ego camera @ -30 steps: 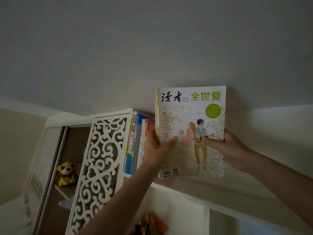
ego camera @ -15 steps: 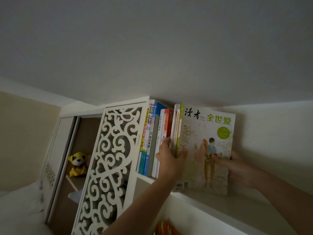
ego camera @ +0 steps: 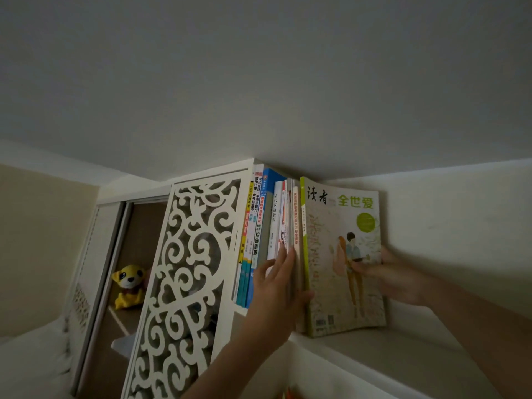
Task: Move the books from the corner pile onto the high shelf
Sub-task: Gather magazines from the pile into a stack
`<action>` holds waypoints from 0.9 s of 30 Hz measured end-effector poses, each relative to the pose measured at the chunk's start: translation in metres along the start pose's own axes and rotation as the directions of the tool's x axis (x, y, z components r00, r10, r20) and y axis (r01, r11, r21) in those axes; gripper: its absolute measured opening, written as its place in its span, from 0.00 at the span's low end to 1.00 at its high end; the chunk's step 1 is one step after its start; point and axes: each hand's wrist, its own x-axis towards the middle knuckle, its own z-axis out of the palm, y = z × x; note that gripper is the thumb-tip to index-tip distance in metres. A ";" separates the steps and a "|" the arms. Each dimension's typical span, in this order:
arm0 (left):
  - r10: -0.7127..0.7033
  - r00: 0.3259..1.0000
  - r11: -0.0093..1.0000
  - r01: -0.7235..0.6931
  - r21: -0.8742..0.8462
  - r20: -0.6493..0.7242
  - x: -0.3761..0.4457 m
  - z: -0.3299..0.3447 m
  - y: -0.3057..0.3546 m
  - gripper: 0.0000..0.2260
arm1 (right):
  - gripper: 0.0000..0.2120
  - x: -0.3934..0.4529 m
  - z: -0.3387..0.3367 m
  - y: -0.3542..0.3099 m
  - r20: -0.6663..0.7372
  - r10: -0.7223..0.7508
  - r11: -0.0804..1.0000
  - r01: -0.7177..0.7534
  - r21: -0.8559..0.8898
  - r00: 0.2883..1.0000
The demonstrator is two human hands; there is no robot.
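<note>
A magazine [ego camera: 342, 254] with a pale illustrated cover and a green spine stands upright on the high shelf [ego camera: 383, 349], at the right end of a row of books [ego camera: 259, 234]. My left hand [ego camera: 276, 286] rests with straight fingers against the spines of the thin books beside it, thumb at the magazine's green spine. My right hand [ego camera: 394, 277] holds the magazine's right edge, thumb on the cover, fingers hidden behind it.
A white fretwork panel [ego camera: 184, 283] bounds the row on the left. Behind it an open cupboard holds a yellow plush toy [ego camera: 129, 286]. The ceiling sits close above the book tops. The wall runs behind the shelf to the right.
The magazine has moved from mid-air onto the shelf and now stands against the row. My left hand shifted from gripping its spine to resting flat on the neighbouring spines.
</note>
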 end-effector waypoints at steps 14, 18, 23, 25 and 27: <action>0.189 0.946 0.950 -0.244 0.196 0.263 -0.006 -0.017 -0.020 0.46 | 0.52 -0.040 0.058 -0.039 -0.135 -0.081 0.612 -0.057 -0.789 0.988; 0.215 0.952 0.940 -0.263 0.216 0.219 0.001 -0.018 -0.028 0.47 | 0.62 -0.024 0.088 -0.021 -0.062 -0.021 0.631 -0.035 -0.775 0.998; 0.233 0.953 0.933 -0.275 0.232 0.192 0.004 -0.009 -0.036 0.47 | 0.61 -0.008 0.097 -0.003 -0.101 -0.156 0.598 0.012 -0.801 0.983; 0.265 0.943 0.910 -0.314 0.270 0.202 0.005 -0.012 -0.038 0.46 | 0.60 -0.006 0.097 0.003 -0.100 -0.181 0.578 0.023 -0.816 0.978; 0.309 0.936 0.885 -0.348 0.309 0.170 0.007 -0.013 -0.041 0.45 | 0.60 -0.005 0.097 0.006 -0.100 -0.199 0.580 0.035 -0.814 0.975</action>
